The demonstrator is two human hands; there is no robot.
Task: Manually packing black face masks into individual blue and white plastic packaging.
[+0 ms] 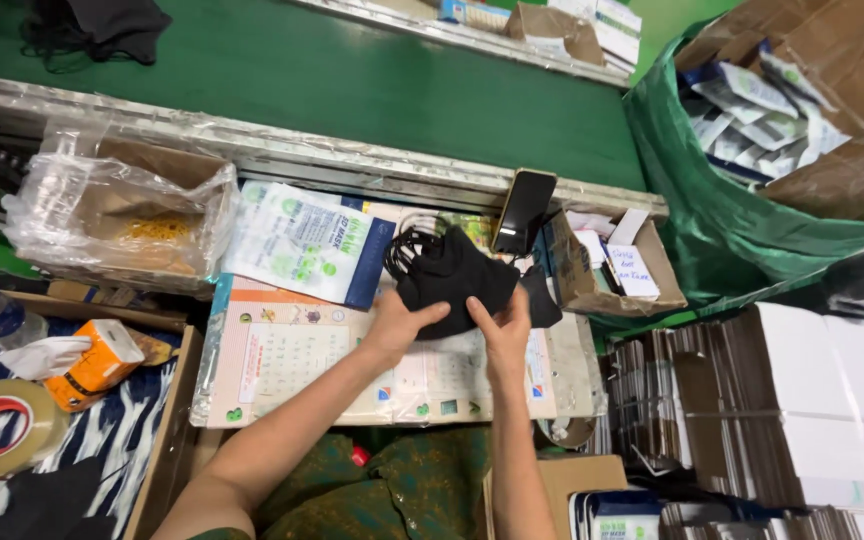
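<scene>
Two hands gripped one stack of black face masks (452,272) over the calendar sheet (292,360): our left hand (399,322) pinched its lower left edge, our right hand (505,330) its lower right. We noted a plastic-lined carton (122,215) holding yellow bits and a small cardboard box (612,265) of paper slips.

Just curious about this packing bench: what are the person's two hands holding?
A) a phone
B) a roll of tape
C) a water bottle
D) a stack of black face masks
D: the left hand and the right hand both grip the stack of black face masks, ear loops dangling at its left.
</scene>
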